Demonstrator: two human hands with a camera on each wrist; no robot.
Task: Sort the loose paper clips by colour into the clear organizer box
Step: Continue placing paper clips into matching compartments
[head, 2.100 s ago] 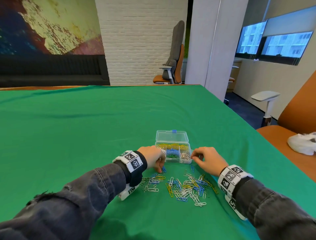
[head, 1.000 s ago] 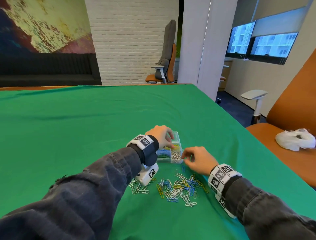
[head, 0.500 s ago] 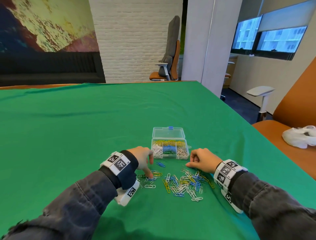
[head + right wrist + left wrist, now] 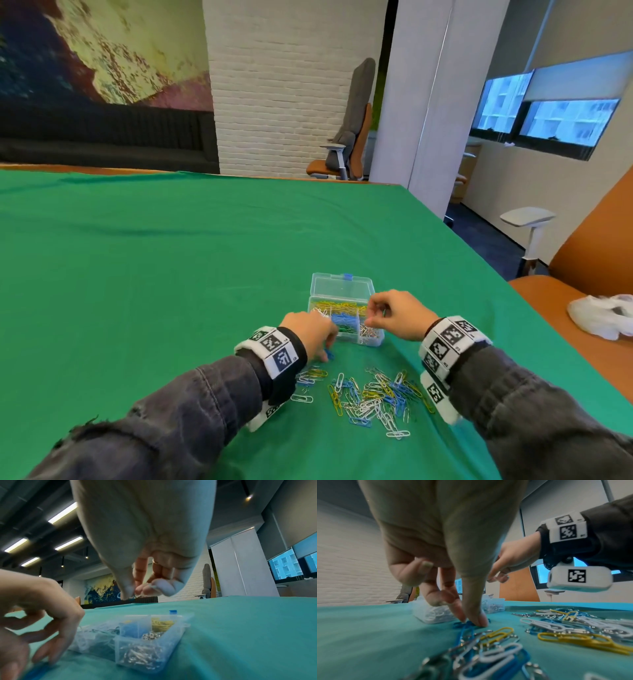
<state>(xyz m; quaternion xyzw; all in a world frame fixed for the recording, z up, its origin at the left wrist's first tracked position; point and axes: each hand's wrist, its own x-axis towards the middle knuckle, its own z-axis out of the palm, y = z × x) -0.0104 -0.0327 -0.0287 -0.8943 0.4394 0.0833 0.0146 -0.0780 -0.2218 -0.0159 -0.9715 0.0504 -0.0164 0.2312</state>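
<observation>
The left hand's [image 4: 310, 330] fingertips [image 4: 477, 620] point down onto the green cloth [image 4: 171, 274], thumb and forefinger closing together on a blue paper clip [image 4: 464, 626] that lies flat just in front of the near left corner of the clear box [image 4: 344, 318]. The other fingers of that hand are bent and lifted off the cloth. Its wrist, wrapped in a marker band [image 4: 274, 349], sits low over the left end of the loose clips.

The right hand [image 4: 394, 317] hangs above the box with its fingertips [image 4: 145, 589] drawn together and pointing down; thumb and forefinger meet as in a pinch, yet whether a clip sits between them cannot be told. The remaining fingers curl in beside them. A ring shows on one finger in the right wrist view. The right wrist is raised off the table, the forearm coming in from the lower right.

The box stands open, its lid laid back away from the person. Its compartments hold yellow, blue, green, white and silver clips. The loose pile of paper clips [image 4: 370, 397] of mixed colours lies on the cloth between the two forearms, nearer the person than the box.
</observation>
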